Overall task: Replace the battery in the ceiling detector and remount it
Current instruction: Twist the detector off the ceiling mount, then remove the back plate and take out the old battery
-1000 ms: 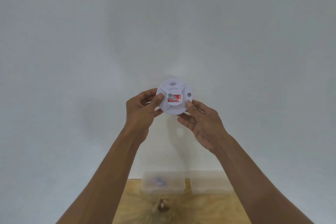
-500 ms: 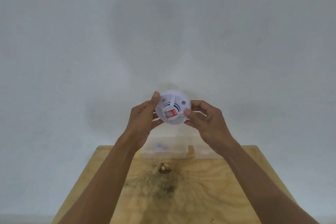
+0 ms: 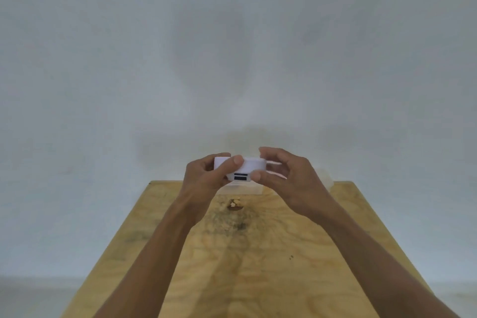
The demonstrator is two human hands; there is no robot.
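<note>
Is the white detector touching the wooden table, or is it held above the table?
Apart. The head view shows the detector held edge-on in the left hand and right hand, above the far end of the wooden table, with nothing under it.

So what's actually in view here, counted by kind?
Hands: 2, left and right
White detector: 1
Clear plastic boxes: 2, partly hidden
Wooden table: 1
Total: 6

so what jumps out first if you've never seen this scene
The white detector, held edge-on between the left hand and right hand, sits mid-frame above the far end of a wooden table. Behind it all is a bare pale wall, and a clear box peeks out under the hands.
</note>
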